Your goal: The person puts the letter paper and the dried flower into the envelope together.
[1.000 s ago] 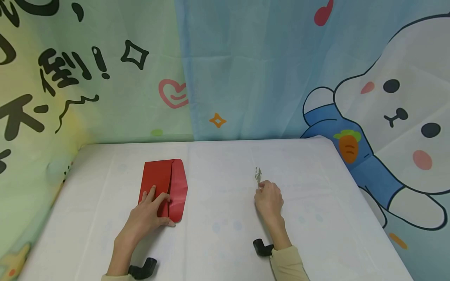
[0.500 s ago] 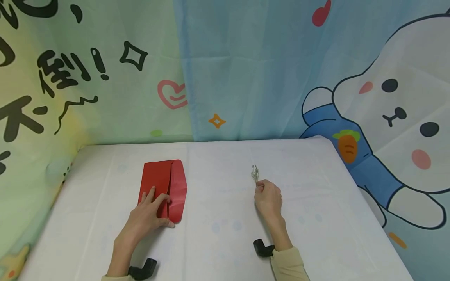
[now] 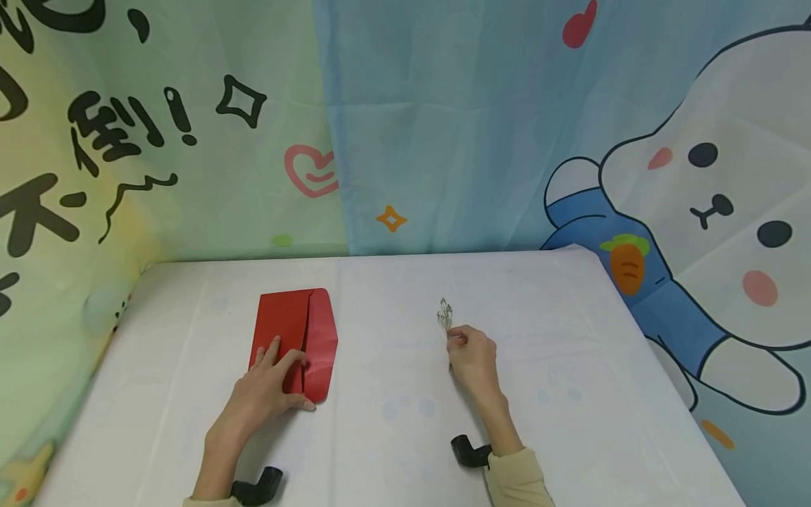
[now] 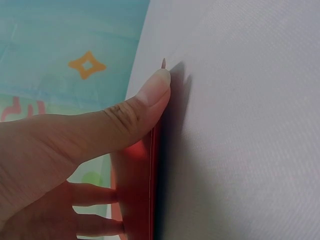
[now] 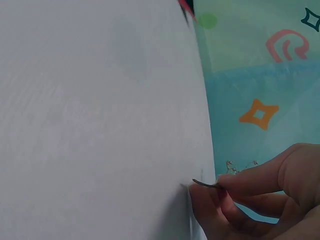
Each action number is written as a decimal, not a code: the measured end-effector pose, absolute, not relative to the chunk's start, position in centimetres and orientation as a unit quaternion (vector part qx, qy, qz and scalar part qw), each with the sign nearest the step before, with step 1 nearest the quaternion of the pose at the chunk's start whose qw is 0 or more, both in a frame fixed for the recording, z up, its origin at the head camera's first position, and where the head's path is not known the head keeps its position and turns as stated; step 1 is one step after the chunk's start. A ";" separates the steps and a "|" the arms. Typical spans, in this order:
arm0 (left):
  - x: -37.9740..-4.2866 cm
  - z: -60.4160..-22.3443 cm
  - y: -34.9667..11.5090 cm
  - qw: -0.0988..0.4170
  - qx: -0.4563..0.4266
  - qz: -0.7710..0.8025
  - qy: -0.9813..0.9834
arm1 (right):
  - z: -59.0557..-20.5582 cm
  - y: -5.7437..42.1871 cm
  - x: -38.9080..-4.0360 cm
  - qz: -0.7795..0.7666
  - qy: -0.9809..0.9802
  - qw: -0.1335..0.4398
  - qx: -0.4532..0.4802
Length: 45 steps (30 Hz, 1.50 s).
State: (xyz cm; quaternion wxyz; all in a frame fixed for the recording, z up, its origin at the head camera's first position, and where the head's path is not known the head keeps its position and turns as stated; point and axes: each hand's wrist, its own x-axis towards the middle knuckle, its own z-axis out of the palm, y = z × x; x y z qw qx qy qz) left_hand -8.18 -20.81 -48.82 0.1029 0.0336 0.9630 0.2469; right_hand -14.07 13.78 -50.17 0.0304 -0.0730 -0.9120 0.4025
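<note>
A red envelope (image 3: pixel 319 345) lies on the white table, its flap unfolded towards the right. My left hand (image 3: pixel 266 384) rests on it with spread fingers; the thumb (image 4: pixel 155 87) lies along the near edge in the left wrist view. Between thumb and fingertips, my right hand (image 3: pixel 474 359) pinches a small sprig-like piece (image 3: pixel 445 315) by its thin stem. Its wiry, looped top points away from me, partly hidden behind the fingers (image 5: pixel 270 177) in the right wrist view, where the dark stem end sticks out. The exact kind of this piece is too small to tell.
A white cloth covers the table (image 3: pixel 380 451). Behind it hangs a printed curtain (image 3: pixel 437 141) with a cartoon animal on the right. Black wrist mounts (image 3: pixel 258 486) are worn on both arms, close to the tabletop.
My right hand has shifted a little to the left with the sprig-like piece, whose looped top has turned and moved left. The left hand and the envelope have stayed in place.
</note>
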 end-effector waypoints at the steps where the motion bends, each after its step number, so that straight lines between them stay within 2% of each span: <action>1: -8.2 -48.8 -20.8 0.102 0.034 0.247 0.963 | -50.1 13.7 -14.1 0.407 -0.910 0.023 -0.073; 7: -8.1 -48.8 -20.9 0.101 0.035 0.249 0.963 | -49.8 13.1 -14.1 0.434 -0.897 -0.014 -0.080; 19: -8.2 -48.8 -21.0 0.099 0.035 0.249 0.963 | -50.0 11.7 -14.1 0.512 -0.854 -0.051 -0.082; 45: -8.2 -48.9 -20.8 0.101 0.035 0.243 0.964 | -50.1 9.0 -13.6 0.564 -0.822 -0.054 -0.059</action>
